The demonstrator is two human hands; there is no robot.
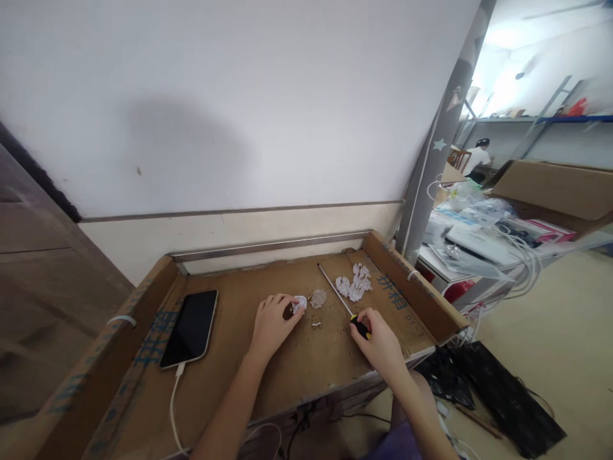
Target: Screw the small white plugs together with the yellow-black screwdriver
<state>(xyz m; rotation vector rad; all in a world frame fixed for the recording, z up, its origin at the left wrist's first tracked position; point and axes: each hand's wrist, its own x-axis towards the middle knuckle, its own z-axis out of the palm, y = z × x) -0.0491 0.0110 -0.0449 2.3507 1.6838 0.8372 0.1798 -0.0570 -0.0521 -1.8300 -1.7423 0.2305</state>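
Observation:
A small clear plastic piece (299, 304) is between the fingers of my left hand (275, 319), down at the cardboard surface. My right hand (378, 338) is closed around the black and yellow handle of a screwdriver (335, 291), whose long shaft points away and to the left. Just right of my left hand lies a round clear plastic piece (318, 298). Small metal-looking bits (317, 325) rest in front of it. Several more clear plastic pieces (355, 283) sit in a cluster to the right of the screwdriver shaft.
A phone (190, 329) with a white cable lies at the left of the cardboard-lined table (230, 383). Raised cardboard edges (412, 287) flank both sides, and a wall stands behind. To the right is a cluttered table (488, 249); a person (477, 158) sits far back.

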